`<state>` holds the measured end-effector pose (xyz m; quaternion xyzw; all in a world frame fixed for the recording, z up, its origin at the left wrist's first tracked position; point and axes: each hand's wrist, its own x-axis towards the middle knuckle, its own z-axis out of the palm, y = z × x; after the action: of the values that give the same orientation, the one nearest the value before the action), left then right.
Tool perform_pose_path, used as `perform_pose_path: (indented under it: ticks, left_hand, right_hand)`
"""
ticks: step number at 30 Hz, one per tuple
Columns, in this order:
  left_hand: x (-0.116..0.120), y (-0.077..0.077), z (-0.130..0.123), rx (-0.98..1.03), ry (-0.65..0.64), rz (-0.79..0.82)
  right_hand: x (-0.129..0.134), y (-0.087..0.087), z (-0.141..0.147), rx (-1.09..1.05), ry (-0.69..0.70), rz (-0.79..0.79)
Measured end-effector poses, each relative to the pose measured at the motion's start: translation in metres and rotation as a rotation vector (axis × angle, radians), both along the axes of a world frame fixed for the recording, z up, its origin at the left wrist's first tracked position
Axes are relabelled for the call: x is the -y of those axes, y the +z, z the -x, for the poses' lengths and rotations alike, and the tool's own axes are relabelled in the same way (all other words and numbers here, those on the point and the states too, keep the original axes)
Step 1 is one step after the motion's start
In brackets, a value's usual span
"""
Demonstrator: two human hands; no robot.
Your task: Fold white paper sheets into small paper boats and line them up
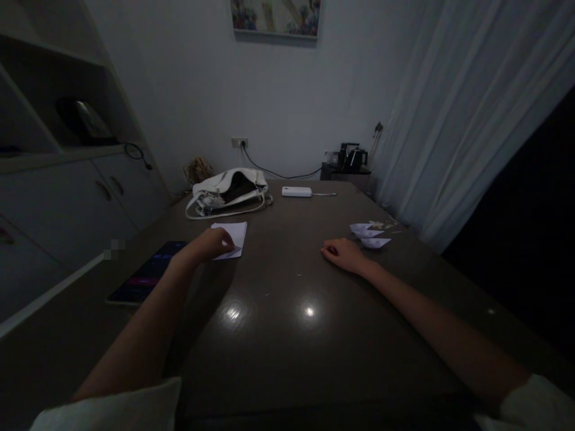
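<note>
**Left hand at the paper; right hand resting near the boats**

Your left hand [214, 243] bends over the near part of the white paper [236, 230], fingertips touching it; you cannot tell from this view whether they pinch a sheet. The paper lies flat on the desk [278, 341], in front of the bag [224, 187]. Your right hand [347, 255] rests loosely curled on the desk; whether it grasps anything cannot be told. Just beyond it stand folded paper boats [375, 242]. A phone [146, 275] lies left of your left forearm.

From where I stand, the desk [274, 353] looks smooth and glossy, the sheets [236, 230] and boats [375, 242] matt paper, the curtain [417, 108] sheer cloth.
</note>
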<state>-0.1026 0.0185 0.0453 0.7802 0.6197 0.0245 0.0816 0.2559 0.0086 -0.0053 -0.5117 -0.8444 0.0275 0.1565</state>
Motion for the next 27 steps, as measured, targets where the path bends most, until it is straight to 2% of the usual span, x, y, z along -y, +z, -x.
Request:
perform_pose_path:
  ticks: [9,13,15,17,18,21,22,25,27]
  left_hand:
    - [0.004,0.003,-0.004,-0.008,0.099,-0.044]
    - [0.017,0.008,-0.018,-0.12,0.295,-0.249]
    - [0.024,0.013,-0.029,-0.169,0.312,-0.404]
    - [0.029,0.017,-0.043,-0.213,0.235,-0.551]
    - [0.031,0.017,-0.051,-0.226,0.152,-0.572]
    - [0.038,0.012,-0.076,-0.232,-0.256,-0.532]
    - [0.041,0.01,-0.084,-0.228,-0.333,-0.516]
    - [0.051,0.004,-0.103,-0.168,-0.608,-0.526]
    - [0.058,0.004,-0.109,-0.125,-0.684,-0.584]
  right_hand:
    - [0.0,0.001,0.001,-0.003,0.001,0.0]
    - [0.0,0.001,0.001,0.005,0.003,0.001]
    - [-0.001,0.0,0.0,0.005,0.0,-0.004]
    - [-0.001,-0.001,0.001,-0.004,-0.013,-0.009]
    - [0.0,-0.002,0.002,-0.019,-0.018,-0.013]
    - [0.005,0.001,0.007,-0.108,-0.006,-0.1]
    - [0.007,0.004,0.01,-0.139,0.009,-0.172]
    - [0.015,0.014,0.017,-0.098,0.19,-0.306]
    - [0.02,0.02,0.02,-0.036,0.324,-0.309]
